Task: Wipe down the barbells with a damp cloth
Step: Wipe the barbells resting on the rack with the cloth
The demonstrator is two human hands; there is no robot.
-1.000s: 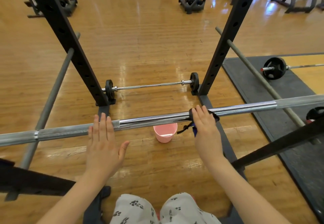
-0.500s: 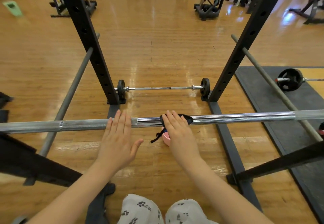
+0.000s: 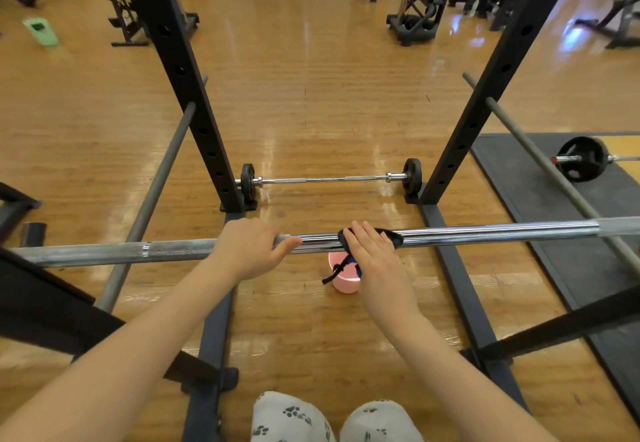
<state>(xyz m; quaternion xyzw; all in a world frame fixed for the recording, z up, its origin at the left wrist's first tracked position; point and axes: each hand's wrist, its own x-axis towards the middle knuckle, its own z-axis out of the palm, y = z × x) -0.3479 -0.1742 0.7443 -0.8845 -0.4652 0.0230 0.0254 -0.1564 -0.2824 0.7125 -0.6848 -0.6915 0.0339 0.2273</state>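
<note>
A long steel barbell (image 3: 485,232) lies across the rack in front of me, knurled on the left and shiny chrome on the right. My left hand (image 3: 251,247) curls over the bar near its middle. My right hand (image 3: 375,256) presses a dark cloth (image 3: 391,235) onto the chrome part just right of the left hand, and a loose end of the cloth hangs below the bar. A pink bucket (image 3: 344,282) stands on the floor under my right hand, partly hidden by it.
Two black rack uprights (image 3: 194,102) rise ahead. A short barbell with small plates (image 3: 329,179) lies on the floor between them. A grey safety bar (image 3: 152,196) slants on the left. Another barbell with a plate (image 3: 581,161) rests on a dark mat (image 3: 519,178) at right.
My right hand slid the cloth leftward along the bar toward the middle. My left hand went from resting flat with fingers spread to curling over the bar.
</note>
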